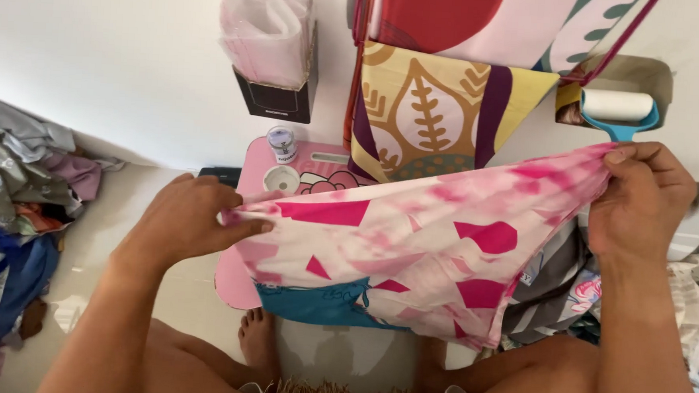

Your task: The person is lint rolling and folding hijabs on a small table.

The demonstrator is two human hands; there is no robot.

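Hands — left hand (185,216), right hand (640,200) — stretch pink cloth (418,256) above pink stool (237,282).

Black box of pink bags (273,97) at wall, small labelled jar (282,143) below

The cloth (418,248) is white with pink blotches, magenta shapes and a teal patch; the stool (237,282) is pink.

Bare forearms, bare feet, frayed-hem pale shorts
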